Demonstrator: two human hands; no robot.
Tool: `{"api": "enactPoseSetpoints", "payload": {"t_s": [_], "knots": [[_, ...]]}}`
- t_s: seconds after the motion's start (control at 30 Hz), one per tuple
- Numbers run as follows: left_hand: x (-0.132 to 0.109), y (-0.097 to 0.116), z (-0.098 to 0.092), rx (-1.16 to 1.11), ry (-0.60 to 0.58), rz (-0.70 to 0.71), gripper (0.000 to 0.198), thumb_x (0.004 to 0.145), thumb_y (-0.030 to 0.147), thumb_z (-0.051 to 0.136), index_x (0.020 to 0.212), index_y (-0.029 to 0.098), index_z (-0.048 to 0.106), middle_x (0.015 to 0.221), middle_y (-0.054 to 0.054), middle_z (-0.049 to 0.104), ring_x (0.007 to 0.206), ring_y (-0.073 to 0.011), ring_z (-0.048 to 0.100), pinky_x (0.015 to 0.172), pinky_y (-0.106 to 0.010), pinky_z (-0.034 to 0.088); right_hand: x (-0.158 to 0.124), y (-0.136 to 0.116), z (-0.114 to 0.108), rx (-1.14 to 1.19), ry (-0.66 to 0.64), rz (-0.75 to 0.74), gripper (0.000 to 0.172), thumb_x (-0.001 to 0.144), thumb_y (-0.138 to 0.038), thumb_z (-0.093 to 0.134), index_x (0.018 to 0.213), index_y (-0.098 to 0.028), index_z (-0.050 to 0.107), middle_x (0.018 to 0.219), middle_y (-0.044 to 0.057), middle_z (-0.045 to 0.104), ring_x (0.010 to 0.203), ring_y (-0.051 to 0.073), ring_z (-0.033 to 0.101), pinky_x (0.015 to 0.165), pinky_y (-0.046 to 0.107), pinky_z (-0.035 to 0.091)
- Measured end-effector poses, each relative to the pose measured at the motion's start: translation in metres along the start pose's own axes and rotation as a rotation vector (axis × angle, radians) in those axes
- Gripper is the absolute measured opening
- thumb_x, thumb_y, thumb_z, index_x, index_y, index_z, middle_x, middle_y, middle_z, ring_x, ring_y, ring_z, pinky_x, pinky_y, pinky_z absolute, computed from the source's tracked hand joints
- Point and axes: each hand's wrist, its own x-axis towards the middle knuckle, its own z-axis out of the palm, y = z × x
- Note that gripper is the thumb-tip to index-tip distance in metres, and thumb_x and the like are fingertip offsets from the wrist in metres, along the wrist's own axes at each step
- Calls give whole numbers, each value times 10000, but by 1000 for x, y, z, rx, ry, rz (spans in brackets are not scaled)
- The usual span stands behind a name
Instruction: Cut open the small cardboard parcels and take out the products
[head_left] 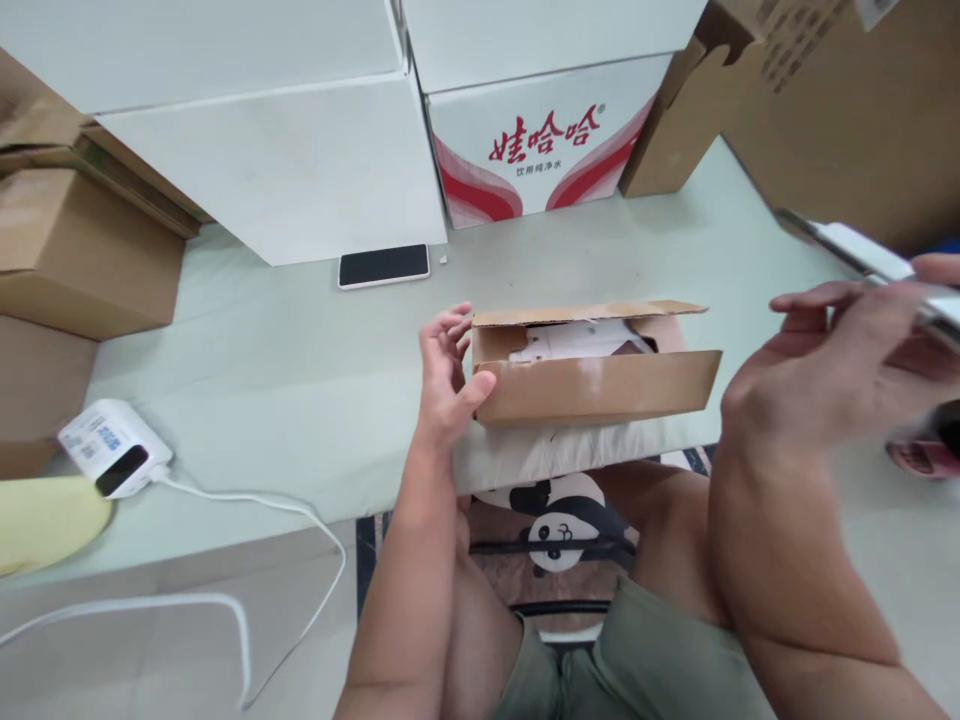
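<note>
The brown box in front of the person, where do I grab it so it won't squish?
Probably low at its two short ends, one hand coming from the left and one from the right. The brown box is long and narrow, and its top gapes open, so the thin cardboard up there might bend. The left hand is at the left end already.

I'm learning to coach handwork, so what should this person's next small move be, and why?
Probably have the left hand settle its grip on the left end of the cardboard box: its thumb lies at the near corner, the box sits by the table's front edge, and the right hand holds a thin item, leaving only the left to steady the box.
</note>
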Motion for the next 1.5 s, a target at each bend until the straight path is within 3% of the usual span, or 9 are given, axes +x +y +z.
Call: {"api": "enactPoseSetpoints", "payload": {"t_s": [0.17,0.37,0.53,0.67,0.83,1.03,1.27,1.37,1.5], "knots": [[2,6,-7,31,76,-73,464,854,703,733,1012,272,666,1508,-91,570,1411,-325,582,1168,-493,504,3,48,7,-276,3,193,306,874,-363,688,1136,-222,761,1113,124,746,1103,298,702,956,435,574],[9,19,-9,189,-92,-90,390,867,642,741,851,266,849,1587,-72,529,1426,-370,557,1184,-526,517,7,81,9,-302,64,232,260,857,-358,657,1013,-202,796,1075,155,750,1135,340,667,1037,475,519],[11,29,-11,300,-209,-70,459,904,697,651,909,301,882,1609,-58,466,1466,-398,496,1229,-572,485,3,74,4,-161,225,132,309,923,-382,532,1074,-208,737,1103,138,737,1077,296,692,988,495,566],[10,36,-9,364,-220,5,481,945,655,607,778,280,857,1557,-67,483,1451,-384,507,1262,-578,447,-7,44,-6,38,287,-25,259,979,-454,549,945,-235,683,919,77,738,877,231,709,822,414,609],[10,32,-7,233,-30,12,565,902,657,648,563,211,719,1417,-105,583,1339,-361,604,1188,-497,516,-13,-2,-9,236,4,-428,264,1050,-414,575,1016,-289,805,1084,56,794,1109,250,723,1018,458,566],[7,34,-13,3,203,-48,608,797,693,731,473,189,629,1335,-90,600,1260,-310,638,1013,-366,599,-17,-17,-4,83,-254,-492,531,1092,-575,360,1112,-299,813,1429,71,660,1356,311,564,1199,530,437],[10,49,-2,-233,410,-7,493,764,555,767,537,179,543,1202,-47,646,1084,-220,667,969,-331,590,-30,1,29,391,102,-480,375,1051,-564,395,977,-256,596,1386,82,495,1238,306,603,1112,565,496],[14,53,-2,-233,544,19,434,766,481,730,538,178,519,1065,-52,649,969,-179,662,874,-292,587,-35,6,41,418,152,-500,375,1042,-583,383,986,-260,566,1382,76,456,1226,303,583,1075,552,508],[12,78,-9,1,538,86,273,755,418,735,647,193,625,895,-31,641,800,-144,653,711,-259,555,-42,8,49,426,156,-543,350,1031,-561,379,1000,-267,566,1401,78,434,1139,278,580,1032,547,514]]}}
